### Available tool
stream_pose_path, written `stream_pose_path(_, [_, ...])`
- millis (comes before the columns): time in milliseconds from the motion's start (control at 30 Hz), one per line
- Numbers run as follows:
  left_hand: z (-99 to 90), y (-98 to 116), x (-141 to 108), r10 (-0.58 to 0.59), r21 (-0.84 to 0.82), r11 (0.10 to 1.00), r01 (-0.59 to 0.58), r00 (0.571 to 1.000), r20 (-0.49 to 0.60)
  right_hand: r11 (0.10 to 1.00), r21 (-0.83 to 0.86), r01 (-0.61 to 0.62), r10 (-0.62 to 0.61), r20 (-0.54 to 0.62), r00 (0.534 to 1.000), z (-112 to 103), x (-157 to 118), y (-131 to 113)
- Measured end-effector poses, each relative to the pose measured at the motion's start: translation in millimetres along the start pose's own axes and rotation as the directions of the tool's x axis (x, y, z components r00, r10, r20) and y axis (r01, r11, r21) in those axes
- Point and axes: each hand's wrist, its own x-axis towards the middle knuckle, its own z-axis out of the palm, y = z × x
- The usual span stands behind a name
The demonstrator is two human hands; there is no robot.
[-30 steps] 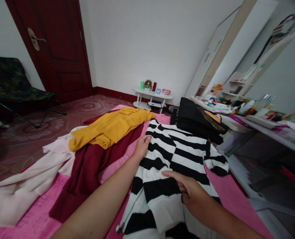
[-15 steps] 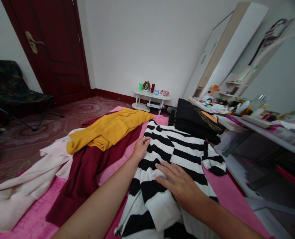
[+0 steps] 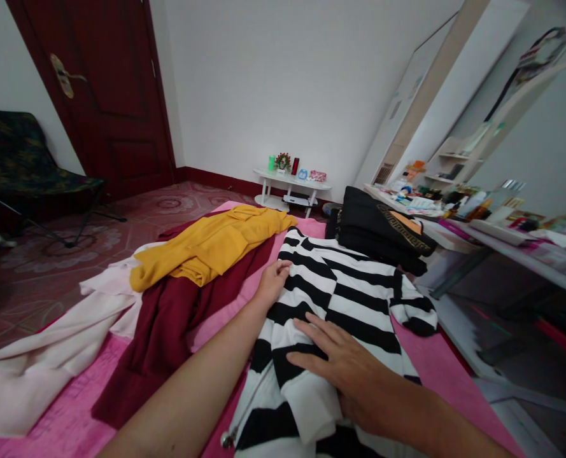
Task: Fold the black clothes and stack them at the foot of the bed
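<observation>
A black-and-white striped zip-up top (image 3: 356,296) lies spread in front of me, one sleeve folded inward over its body. My left hand (image 3: 274,283) is at its left edge near the shoulder, fingers curled together on the fabric. Palm down on the folded sleeve rests my right hand (image 3: 333,353), its fingers spread and holding nothing. A zipper pull (image 3: 226,439) shows at the near left corner of the top. Left of it lie a yellow garment (image 3: 216,245), a dark red garment (image 3: 163,337) and a pale pink garment (image 3: 58,362).
Folded black clothes (image 3: 378,229) are stacked beyond the top on the pink bedspread (image 3: 449,381). A cluttered dressing table (image 3: 516,245) stands to the right. Behind are a small white table (image 3: 292,179), a door (image 3: 106,95) and a camouflage folding chair (image 3: 20,152).
My right hand has slid slightly toward me and left along the folded sleeve. My left hand keeps its place at the top's edge. The view has shifted a little.
</observation>
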Motion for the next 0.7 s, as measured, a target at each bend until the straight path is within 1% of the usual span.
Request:
stream_pose_path(133, [-0.4, 1, -1, 0.002, -0.005, 1.0, -0.002, 1.0, 0.004, 0.996, 0.084, 0.026, -0.024, -0.033, 0.999, -3, 3, 1])
stream_pose_path(233, [-0.6, 0, 0, 0.007, -0.008, 1.0, -0.007, 1.0, 0.006, 0.98, 0.198, -0.019, 0.035, -0.078, 0.996, -10, 10, 1])
stream_pose_path(300, [-0.6, 0, 0, 0.008, -0.01, 1.0, -0.008, 1.0, 0.006, 0.944, 0.324, -0.062, 0.104, -0.113, 0.988, -13, 16, 0])
stream_pose_path(367, [-0.5, 0, 1, 0.007, -0.009, 1.0, -0.007, 1.0, 0.004, 0.862, 0.496, -0.107, 0.195, -0.129, 0.972, -16, 21, -2])
stream_pose_path(433, [-0.4, 0, 1, 0.005, -0.007, 1.0, -0.005, 1.0, 0.002, 0.728, 0.668, -0.155, 0.304, -0.112, 0.946, -18, 26, -5])
stream_pose_path(500, [-0.5, -1, 1, 0.007, -0.004, 1.0, -0.007, 1.0, 0.003, 0.6, 0.776, -0.193, 0.399, -0.081, 0.913, -19, 28, -8])
stream_pose_path(533, [-0.5, -1, 1, 0.008, -0.003, 1.0, -0.008, 1.0, 0.005, 0.556, 0.804, -0.21, 0.433, -0.064, 0.899, -19, 29, -9])
stream_pose_path(600, [-0.6, -2, 2, 0.011, 0.001, 1.0, -0.011, 1.0, 0.008, 0.516, 0.822, -0.241, 0.462, -0.03, 0.887, -18, 29, -9])
stream_pose_path(700, [-0.6, -5, 3, 0.015, 0.005, 1.0, -0.015, 1.0, 0.013, 0.514, 0.816, -0.265, 0.429, 0.023, 0.903, -16, 28, -3])
